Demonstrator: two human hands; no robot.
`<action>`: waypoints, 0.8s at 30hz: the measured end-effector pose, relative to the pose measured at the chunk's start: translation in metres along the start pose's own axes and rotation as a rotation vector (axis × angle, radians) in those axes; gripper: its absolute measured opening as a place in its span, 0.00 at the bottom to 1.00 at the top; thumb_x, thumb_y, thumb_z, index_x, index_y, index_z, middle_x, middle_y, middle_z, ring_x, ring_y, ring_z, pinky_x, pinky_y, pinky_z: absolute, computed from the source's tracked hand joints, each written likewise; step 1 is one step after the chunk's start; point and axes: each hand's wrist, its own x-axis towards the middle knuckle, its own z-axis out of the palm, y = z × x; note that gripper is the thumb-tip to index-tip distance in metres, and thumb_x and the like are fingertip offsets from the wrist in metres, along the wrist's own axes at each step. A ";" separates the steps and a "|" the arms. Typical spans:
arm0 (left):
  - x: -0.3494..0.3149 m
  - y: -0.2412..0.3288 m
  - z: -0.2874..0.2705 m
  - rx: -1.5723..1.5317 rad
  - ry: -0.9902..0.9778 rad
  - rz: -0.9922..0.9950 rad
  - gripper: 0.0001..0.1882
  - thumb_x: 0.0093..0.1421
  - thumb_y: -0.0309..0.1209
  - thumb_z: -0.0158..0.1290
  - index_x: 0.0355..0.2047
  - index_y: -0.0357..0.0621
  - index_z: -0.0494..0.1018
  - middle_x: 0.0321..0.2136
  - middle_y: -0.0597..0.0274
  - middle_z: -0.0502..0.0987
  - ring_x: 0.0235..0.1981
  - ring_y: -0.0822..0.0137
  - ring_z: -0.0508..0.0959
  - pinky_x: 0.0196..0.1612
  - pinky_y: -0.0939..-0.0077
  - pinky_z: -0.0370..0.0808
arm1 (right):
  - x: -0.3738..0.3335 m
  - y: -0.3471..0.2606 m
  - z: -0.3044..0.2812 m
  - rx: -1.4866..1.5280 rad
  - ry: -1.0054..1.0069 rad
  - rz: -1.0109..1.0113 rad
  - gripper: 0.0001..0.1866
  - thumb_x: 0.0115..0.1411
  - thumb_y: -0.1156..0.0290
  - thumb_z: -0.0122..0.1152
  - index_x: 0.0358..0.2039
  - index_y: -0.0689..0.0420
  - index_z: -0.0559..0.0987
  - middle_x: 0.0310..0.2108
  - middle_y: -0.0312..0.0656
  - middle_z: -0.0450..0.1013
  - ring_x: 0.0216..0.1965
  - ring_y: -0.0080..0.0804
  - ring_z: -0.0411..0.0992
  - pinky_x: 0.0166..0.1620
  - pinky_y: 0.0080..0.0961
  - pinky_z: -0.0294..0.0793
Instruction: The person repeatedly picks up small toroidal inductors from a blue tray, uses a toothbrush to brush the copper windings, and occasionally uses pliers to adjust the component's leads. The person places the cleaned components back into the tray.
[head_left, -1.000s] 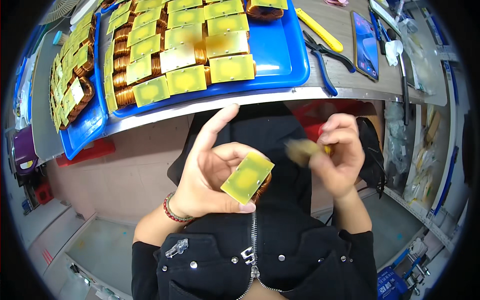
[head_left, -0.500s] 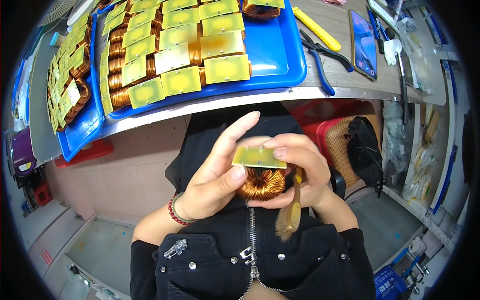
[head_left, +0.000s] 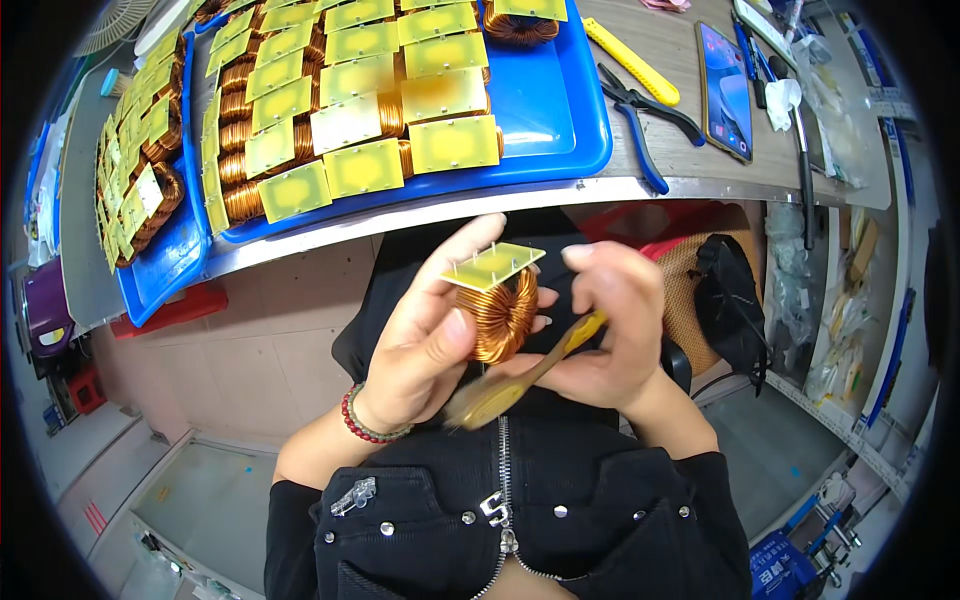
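Between the thumb and fingers of my left hand [head_left: 425, 335] is a copper-wound toroidal coil [head_left: 497, 322]. A yellow-green square board [head_left: 495, 266] with thin metal pins sits on top of the coil, tilted. My right hand [head_left: 620, 320] is just right of the coil, its fingers curled around the handle of a small wooden brush [head_left: 525, 378]. The brush slants down to the left, and its blurred bristles lie below the coil, near my left wrist. Whether the right fingertips behind the coil touch it, I cannot tell.
A blue tray [head_left: 560, 110] on the bench holds rows of similar board-topped coils, with a second blue tray [head_left: 165, 275] at left. Pliers [head_left: 645, 125], a yellow utility knife [head_left: 632, 62] and a phone [head_left: 725, 92] lie at right. The bench's metal edge [head_left: 400, 210] runs beyond my hands.
The coil has turned and risen slightly to the left in my left hand. My right hand has let go of the board, and the brush has swung from hanging down to slanting leftward.
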 end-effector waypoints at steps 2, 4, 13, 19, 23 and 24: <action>0.001 0.002 0.001 0.055 -0.004 -0.044 0.40 0.60 0.47 0.45 0.63 0.38 0.42 0.54 0.44 0.62 0.54 0.50 0.67 0.55 0.59 0.66 | -0.007 0.005 -0.009 0.016 -0.018 0.049 0.43 0.32 0.59 0.77 0.49 0.59 0.67 0.45 0.48 0.66 0.27 0.25 0.67 0.26 0.17 0.67; 0.002 0.001 0.004 0.009 0.032 -0.072 0.44 0.58 0.52 0.47 0.63 0.37 0.41 0.52 0.42 0.63 0.52 0.45 0.67 0.54 0.56 0.67 | -0.014 0.012 -0.017 0.012 -0.033 0.090 0.49 0.32 0.55 0.77 0.53 0.61 0.63 0.48 0.48 0.64 0.26 0.22 0.63 0.26 0.16 0.63; 0.003 0.004 0.004 -0.069 -0.034 -0.113 0.36 0.64 0.51 0.32 0.63 0.40 0.38 0.57 0.39 0.57 0.56 0.44 0.63 0.55 0.56 0.66 | -0.027 0.008 -0.033 0.025 0.142 0.222 0.26 0.49 0.56 0.66 0.39 0.60 0.68 0.38 0.46 0.65 0.29 0.25 0.63 0.29 0.20 0.62; 0.003 -0.003 0.006 -0.059 -0.005 -0.048 0.35 0.64 0.51 0.33 0.64 0.43 0.38 0.55 0.42 0.58 0.55 0.46 0.64 0.55 0.57 0.66 | 0.001 -0.007 -0.031 -0.514 -0.003 -0.108 0.09 0.41 0.69 0.70 0.22 0.55 0.78 0.27 0.37 0.68 0.22 0.29 0.68 0.20 0.21 0.63; 0.004 -0.003 0.002 -0.061 0.010 -0.032 0.35 0.64 0.51 0.33 0.64 0.45 0.38 0.55 0.43 0.58 0.55 0.47 0.64 0.56 0.58 0.64 | 0.006 -0.011 -0.039 -0.384 -0.048 -0.070 0.08 0.41 0.74 0.69 0.24 0.55 0.78 0.29 0.37 0.69 0.19 0.28 0.66 0.19 0.17 0.61; 0.004 -0.003 0.002 -0.065 0.004 -0.039 0.35 0.64 0.51 0.33 0.64 0.45 0.38 0.56 0.44 0.58 0.55 0.47 0.63 0.57 0.58 0.63 | 0.005 -0.019 -0.036 -0.410 -0.135 -0.163 0.09 0.40 0.76 0.69 0.25 0.55 0.79 0.30 0.38 0.69 0.22 0.29 0.67 0.20 0.18 0.62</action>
